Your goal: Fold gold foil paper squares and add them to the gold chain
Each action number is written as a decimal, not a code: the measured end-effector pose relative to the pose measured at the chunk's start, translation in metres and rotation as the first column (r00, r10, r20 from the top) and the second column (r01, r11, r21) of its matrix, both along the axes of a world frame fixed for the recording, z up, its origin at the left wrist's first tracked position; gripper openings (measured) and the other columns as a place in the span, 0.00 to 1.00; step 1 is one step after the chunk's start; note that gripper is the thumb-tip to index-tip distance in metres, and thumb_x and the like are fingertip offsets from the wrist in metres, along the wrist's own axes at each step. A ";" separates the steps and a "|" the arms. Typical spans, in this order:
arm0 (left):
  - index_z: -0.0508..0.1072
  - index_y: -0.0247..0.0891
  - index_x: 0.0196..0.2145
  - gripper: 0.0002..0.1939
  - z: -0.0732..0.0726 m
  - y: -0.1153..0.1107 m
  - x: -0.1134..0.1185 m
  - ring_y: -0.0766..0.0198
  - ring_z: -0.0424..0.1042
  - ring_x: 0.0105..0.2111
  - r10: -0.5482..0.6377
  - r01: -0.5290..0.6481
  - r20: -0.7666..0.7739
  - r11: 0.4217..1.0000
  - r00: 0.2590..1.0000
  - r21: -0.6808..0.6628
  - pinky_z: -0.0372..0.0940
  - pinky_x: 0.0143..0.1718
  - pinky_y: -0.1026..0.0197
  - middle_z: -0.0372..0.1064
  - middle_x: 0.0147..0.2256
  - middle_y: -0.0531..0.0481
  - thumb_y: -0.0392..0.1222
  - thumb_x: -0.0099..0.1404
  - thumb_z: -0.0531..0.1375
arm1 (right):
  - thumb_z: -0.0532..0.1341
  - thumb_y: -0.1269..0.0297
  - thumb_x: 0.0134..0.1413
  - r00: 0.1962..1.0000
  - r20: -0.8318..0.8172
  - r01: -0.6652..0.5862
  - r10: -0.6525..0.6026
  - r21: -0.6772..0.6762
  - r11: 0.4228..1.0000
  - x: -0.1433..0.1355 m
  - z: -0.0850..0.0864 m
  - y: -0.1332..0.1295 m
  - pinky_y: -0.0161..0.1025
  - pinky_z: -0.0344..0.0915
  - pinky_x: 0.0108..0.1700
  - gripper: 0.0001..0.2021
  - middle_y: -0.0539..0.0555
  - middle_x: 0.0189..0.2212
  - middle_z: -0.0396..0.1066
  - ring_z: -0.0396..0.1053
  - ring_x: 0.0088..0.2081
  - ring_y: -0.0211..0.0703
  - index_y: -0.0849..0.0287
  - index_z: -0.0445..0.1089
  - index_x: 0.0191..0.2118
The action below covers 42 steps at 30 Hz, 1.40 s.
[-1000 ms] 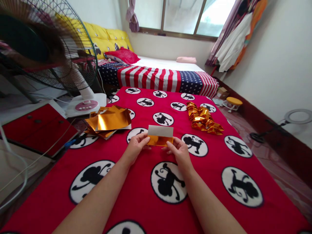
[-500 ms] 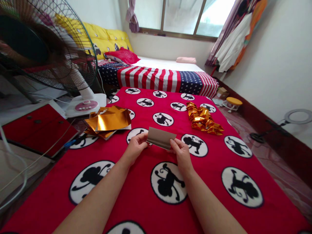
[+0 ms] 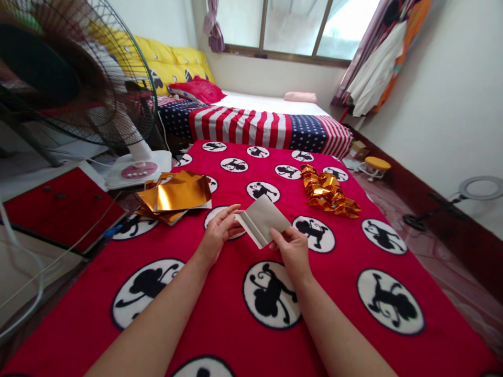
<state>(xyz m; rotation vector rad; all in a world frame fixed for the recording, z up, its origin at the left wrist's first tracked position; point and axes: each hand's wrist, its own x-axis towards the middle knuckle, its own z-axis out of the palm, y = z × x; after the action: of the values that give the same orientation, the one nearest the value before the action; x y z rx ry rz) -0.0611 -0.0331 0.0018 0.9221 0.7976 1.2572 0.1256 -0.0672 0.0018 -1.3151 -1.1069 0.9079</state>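
A grey-backed paper sheet (image 3: 265, 220) with a folded strip along its lower left edge is held tilted above the red cloth. My right hand (image 3: 290, 246) pinches its lower right side between thumb and fingers. Beside the folded edge is my left hand (image 3: 220, 230), fingers stretched out and apart, nearest the sheet's left corner; whether it touches the paper is unclear. A pile of shiny gold sheets (image 3: 183, 191) lies at the left of the cloth, and several folded gold foil pieces (image 3: 328, 191) lie together at the right.
The red cloth (image 3: 220, 324) has round monkey prints. A running fan (image 3: 139, 162) stands at the left by a red panel (image 3: 58, 204). Behind is a bed (image 3: 251, 125); at the right are a yellow stool (image 3: 377, 163) and a ring-shaped stand (image 3: 481, 187).
The paper has turned from lying lengthwise between both hands to a diagonal, showing its folded strip. My left fingers have opened off its left end; my right hand still grips it.
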 end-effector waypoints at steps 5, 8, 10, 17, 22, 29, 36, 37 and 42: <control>0.63 0.37 0.59 0.37 -0.002 -0.001 0.002 0.55 0.73 0.46 -0.032 0.036 -0.134 0.999 0.990 0.023 0.70 0.43 0.59 0.71 0.47 0.42 0.49 0.54 0.68 | 0.68 0.57 0.48 0.997 -0.072 -0.019 0.020 0.010 1.000 -0.003 -0.002 0.000 0.38 0.70 0.28 0.11 0.52 0.21 0.75 0.73 0.23 0.45 0.60 0.74 0.30; 0.62 0.37 0.58 0.39 -0.004 0.000 0.003 0.55 0.72 0.48 -0.013 0.022 -0.166 0.998 0.986 0.054 0.68 0.46 0.60 0.72 0.48 0.43 0.45 0.51 0.69 | 0.68 0.55 0.48 0.992 -0.113 -0.050 0.052 0.017 0.999 -0.004 -0.002 0.000 0.38 0.71 0.28 0.12 0.52 0.22 0.76 0.74 0.24 0.45 0.60 0.74 0.30; 0.61 0.36 0.58 0.39 -0.004 0.001 0.004 0.56 0.73 0.47 -0.002 0.013 -0.168 0.998 0.986 0.066 0.68 0.45 0.61 0.72 0.48 0.42 0.43 0.51 0.69 | 0.69 0.54 0.47 0.987 -0.142 -0.068 0.070 0.016 0.998 -0.004 -0.002 0.000 0.38 0.72 0.28 0.14 0.52 0.22 0.76 0.74 0.23 0.45 0.61 0.73 0.30; 0.61 0.34 0.58 0.38 -0.004 0.002 0.002 0.61 0.76 0.37 0.013 0.000 -0.220 0.998 0.976 0.058 0.69 0.37 0.64 0.74 0.36 0.49 0.41 0.51 0.67 | 0.66 0.55 0.52 0.993 -0.106 -0.046 0.050 0.036 0.998 0.001 -0.004 0.002 0.32 0.64 0.23 0.13 0.48 0.18 0.71 0.68 0.20 0.37 0.61 0.71 0.29; 0.62 0.34 0.58 0.36 -0.005 0.001 0.004 0.60 0.76 0.38 -0.002 0.022 -0.239 0.996 0.971 0.082 0.69 0.39 0.63 0.75 0.37 0.47 0.40 0.52 0.67 | 0.66 0.58 0.52 0.975 -0.221 -0.024 0.037 0.059 0.998 0.004 -0.005 0.004 0.29 0.61 0.21 0.11 0.45 0.22 0.69 0.64 0.18 0.31 0.60 0.73 0.38; 0.57 0.39 0.61 0.43 -0.007 0.004 0.003 0.62 0.75 0.37 0.095 -0.079 -0.206 0.993 0.974 0.086 0.70 0.34 0.65 0.72 0.41 0.46 0.42 0.50 0.69 | 0.67 0.59 0.50 0.959 -0.280 -0.028 0.040 0.044 0.999 0.004 -0.007 0.006 0.32 0.68 0.25 0.10 0.49 0.27 0.75 0.71 0.21 0.36 0.59 0.74 0.36; 0.56 0.41 0.61 0.45 -0.004 0.004 0.003 0.62 0.75 0.39 0.108 -0.108 -0.144 0.994 0.984 0.011 0.72 0.39 0.61 0.72 0.44 0.45 0.44 0.49 0.71 | 0.68 0.58 0.50 0.925 -0.377 -0.035 0.052 0.052 0.998 0.002 -0.004 0.007 0.34 0.71 0.29 0.13 0.52 0.34 0.78 0.76 0.26 0.41 0.59 0.72 0.39; 0.57 0.40 0.61 0.45 -0.004 0.003 0.003 0.61 0.76 0.39 0.097 -0.097 -0.147 0.995 0.984 0.009 0.71 0.39 0.61 0.72 0.44 0.45 0.45 0.49 0.71 | 0.68 0.59 0.50 0.921 -0.383 -0.050 0.067 0.054 0.997 0.002 -0.004 0.006 0.34 0.72 0.29 0.13 0.53 0.36 0.78 0.77 0.27 0.41 0.59 0.72 0.40; 0.63 0.35 0.57 0.39 -0.004 0.003 0.004 0.61 0.76 0.36 0.020 -0.020 -0.170 1.000 0.985 0.007 0.71 0.39 0.61 0.76 0.38 0.46 0.51 0.52 0.70 | 0.67 0.59 0.52 0.909 -0.376 -0.166 0.181 0.071 0.984 -0.002 -0.003 0.004 0.35 0.73 0.33 0.13 0.54 0.38 0.78 0.78 0.31 0.43 0.59 0.71 0.42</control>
<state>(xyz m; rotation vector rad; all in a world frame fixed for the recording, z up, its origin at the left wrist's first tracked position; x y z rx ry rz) -0.0575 -0.0298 -0.0023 1.0380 0.9395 1.2097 0.1240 -0.0632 -0.0012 -0.9632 -0.9363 1.2110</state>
